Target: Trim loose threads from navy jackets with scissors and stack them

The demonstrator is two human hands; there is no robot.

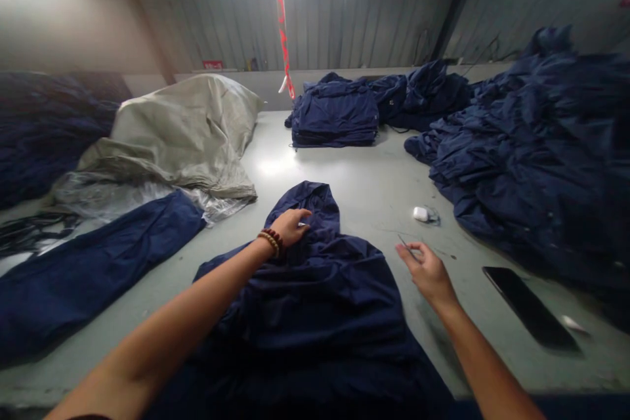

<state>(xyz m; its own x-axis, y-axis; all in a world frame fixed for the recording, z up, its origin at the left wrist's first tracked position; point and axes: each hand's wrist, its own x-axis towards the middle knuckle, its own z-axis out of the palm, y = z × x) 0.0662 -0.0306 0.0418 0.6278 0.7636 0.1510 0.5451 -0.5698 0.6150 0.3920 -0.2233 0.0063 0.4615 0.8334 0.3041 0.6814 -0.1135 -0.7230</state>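
Observation:
A navy hooded jacket (315, 302) lies spread on the table in front of me, its hood (308, 200) pointing away. My left hand (291, 226), with beaded bracelets at the wrist, rests at the hood opening. Its fingers are curled together on the cloth, and a small whitish bit shows by the fingertips. Right of the jacket, my right hand (427, 268) is raised slightly over the table. Between its thumb and fingers is a thin pointed metal tool (407, 247), tip facing up and left; its exact kind is hard to make out.
A folded navy stack (335, 115) sits at the back. Large navy cloth heaps (541, 157) fill the right side. A black phone (531, 308) and a small white case (420, 214) lie nearby. On the left are a beige sack (187, 125) and a folded navy garment (108, 262). A red ribbon (282, 26) hangs overhead.

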